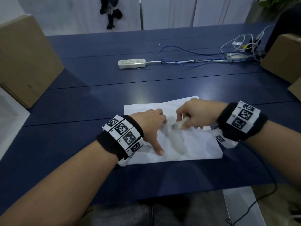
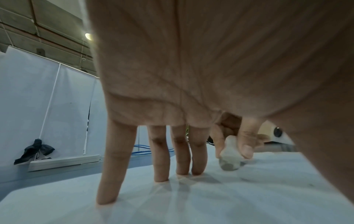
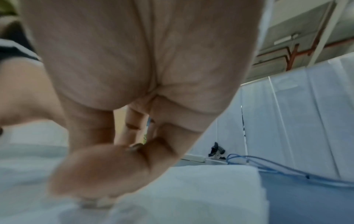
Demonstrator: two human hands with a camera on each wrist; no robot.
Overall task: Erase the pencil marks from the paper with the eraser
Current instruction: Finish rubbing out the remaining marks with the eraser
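Head view: we spread left hand (image 1: pixel 150 121) flat on paper (image 1: pixel 192 144), likely pinning it on blue table (image 1: pixel 97 98).
Left wrist view: right hand (image 2: pixel 239 136) pinches eraser (image 2: pixel 229 159), tip touching sheet.
Right wrist view: blurred; grip unclear.

eraser (image 3: pixel 95 203): blurry in the right wrist view, mostly hidden under the right hand (image 3: pixel 118 163)
pencil marks: too faint to make out on the paper (image 1: pixel 192 144)
box (image 1: pixel 24 62): at 9 o'clock, cut off by the edge
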